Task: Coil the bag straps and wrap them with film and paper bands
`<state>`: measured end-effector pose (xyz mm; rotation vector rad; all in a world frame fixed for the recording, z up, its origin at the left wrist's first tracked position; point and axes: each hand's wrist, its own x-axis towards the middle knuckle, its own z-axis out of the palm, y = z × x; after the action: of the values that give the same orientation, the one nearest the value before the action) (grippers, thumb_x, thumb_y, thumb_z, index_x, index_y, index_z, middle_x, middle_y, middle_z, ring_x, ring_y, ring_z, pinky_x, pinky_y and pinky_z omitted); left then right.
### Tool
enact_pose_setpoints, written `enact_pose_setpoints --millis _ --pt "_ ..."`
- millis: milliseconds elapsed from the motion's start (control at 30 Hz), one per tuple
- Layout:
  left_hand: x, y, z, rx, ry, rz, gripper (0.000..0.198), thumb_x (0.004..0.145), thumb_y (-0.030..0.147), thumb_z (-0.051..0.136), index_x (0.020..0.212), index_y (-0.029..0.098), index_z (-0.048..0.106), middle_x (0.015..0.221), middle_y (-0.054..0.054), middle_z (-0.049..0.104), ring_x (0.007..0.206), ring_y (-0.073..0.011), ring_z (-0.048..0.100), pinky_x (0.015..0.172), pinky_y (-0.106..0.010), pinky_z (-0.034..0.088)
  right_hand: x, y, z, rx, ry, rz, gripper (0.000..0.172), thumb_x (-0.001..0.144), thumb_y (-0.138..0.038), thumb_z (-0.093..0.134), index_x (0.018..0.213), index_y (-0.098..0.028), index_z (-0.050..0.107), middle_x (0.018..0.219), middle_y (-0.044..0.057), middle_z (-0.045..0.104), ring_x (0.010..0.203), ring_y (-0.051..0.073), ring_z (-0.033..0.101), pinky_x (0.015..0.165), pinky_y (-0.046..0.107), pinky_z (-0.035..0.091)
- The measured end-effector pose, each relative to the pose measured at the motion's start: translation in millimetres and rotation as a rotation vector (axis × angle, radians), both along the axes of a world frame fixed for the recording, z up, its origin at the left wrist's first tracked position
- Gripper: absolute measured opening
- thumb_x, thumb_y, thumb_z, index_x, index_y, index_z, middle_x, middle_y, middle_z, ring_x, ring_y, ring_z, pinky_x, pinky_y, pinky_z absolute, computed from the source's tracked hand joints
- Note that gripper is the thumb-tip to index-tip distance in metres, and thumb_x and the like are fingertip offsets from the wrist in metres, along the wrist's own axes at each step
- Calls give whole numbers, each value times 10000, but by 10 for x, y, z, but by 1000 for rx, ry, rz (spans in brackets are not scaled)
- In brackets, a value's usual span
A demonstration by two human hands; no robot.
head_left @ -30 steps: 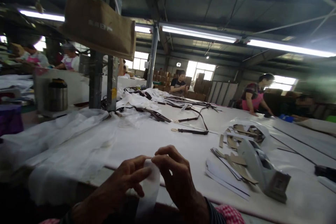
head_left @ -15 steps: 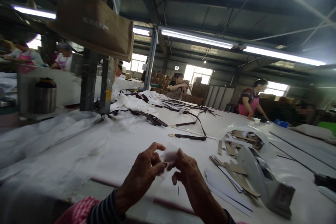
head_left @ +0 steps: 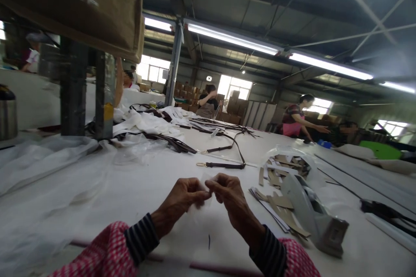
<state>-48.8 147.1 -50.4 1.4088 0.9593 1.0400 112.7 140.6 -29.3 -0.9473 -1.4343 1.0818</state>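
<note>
A small piece of thin, whitish, see-through sheet (head_left: 205,178) is pinched between my two hands above the white table (head_left: 156,220). I cannot make out whether it is paper or plastic film. My left hand (head_left: 182,197) grips it between thumb and fingers. On the other side, my right hand (head_left: 230,190) pinches it too, its fingertips almost touching the left thumb. Beyond my hands lies a dark strap with a gold-coloured clasp (head_left: 225,165). A short dark sliver (head_left: 209,241) rests on the table below them.
To the right stands a grey tape dispenser (head_left: 313,214), beside loose cardboard strips (head_left: 281,207) and a clear bag of scraps (head_left: 289,160). White wrapping (head_left: 143,123) and several dark straps (head_left: 178,143) lie farther left. A metal post (head_left: 104,95) rises there. Co-workers (head_left: 294,117) stand beyond the table.
My hands have drawn closer together, and the right fingers have closed in on the sheet. The view has swung right, so the surroundings sit farther left. A co-worker at right now stretches out an arm.
</note>
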Motion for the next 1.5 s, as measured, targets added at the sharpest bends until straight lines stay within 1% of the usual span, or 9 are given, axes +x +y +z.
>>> enact_pose_setpoints --millis 200,367,433,667,900,1000,1133,1300,1500 --pt "-8 307 -228 21 -92 -32 320 753 423 738 682 128 638 574 11 600 534 -109 473 556 -252 307 116 663 -97 17 -474 23 463 909 -572 571 679 -170 559 596 -19 526 514 105 431 493 242 323" --pt "-103 458 -355 46 -53 5 293 821 400 643 706 131 632 638 -22 648 554 -111 451 545 -252 285 328 1516 -166 177 -955 -138 108 914 -214 588 965 -163 668 1035 85 653 975 216 601 824 317 432" --pt "-112 508 -397 58 -35 30 295 838 399 612 700 139 625 645 -19 646 549 -111 436 540 -255 279 389 1758 -246 163 -1086 -154 174 858 -93 608 1009 -155 669 1120 106 642 1058 247 590 911 367 417" --pt "-74 534 -422 224 77 92 310 873 408 586 661 184 559 623 36 510 598 -136 428 618 -278 353 448 2026 -350 156 -1344 -126 221 959 -279 633 1140 -153 635 1184 74 629 1054 232 609 939 446 494" --pt "-260 352 -229 513 198 237 204 796 398 717 720 209 700 1317 -101 617 1282 -324 430 1098 -453 314 163 1110 -12 388 -1318 -24 134 922 -123 590 966 -205 687 1058 40 641 923 167 619 750 263 415" --pt "-268 49 -143 232 54 -49 254 769 418 729 745 166 709 978 -95 699 970 -271 588 871 -377 438 90 455 67 537 -1210 33 222 942 -81 493 942 -211 673 1023 27 637 835 135 600 725 251 405" --pt "-315 -606 -109 -27 -82 -254 311 794 433 718 811 122 706 706 -23 619 625 -141 493 600 -262 333 70 -261 24 635 -776 117 260 861 -26 518 936 -209 686 1011 33 638 806 131 597 719 250 444" --pt "-530 -1476 -158 55 -46 -67 302 838 389 706 674 142 651 864 -3 527 712 -126 483 613 -240 367 16 -939 -215 45 -216 32 216 908 -382 651 1005 -189 655 772 13 613 529 105 501 421 200 346" --pt "-603 -2186 -310 158 81 -46 326 939 417 611 747 162 673 929 -28 583 823 -161 552 714 -247 432 -241 -1483 -383 -572 148 433 395 850 -525 727 824 -145 623 629 -18 526 482 57 423 409 161 237"
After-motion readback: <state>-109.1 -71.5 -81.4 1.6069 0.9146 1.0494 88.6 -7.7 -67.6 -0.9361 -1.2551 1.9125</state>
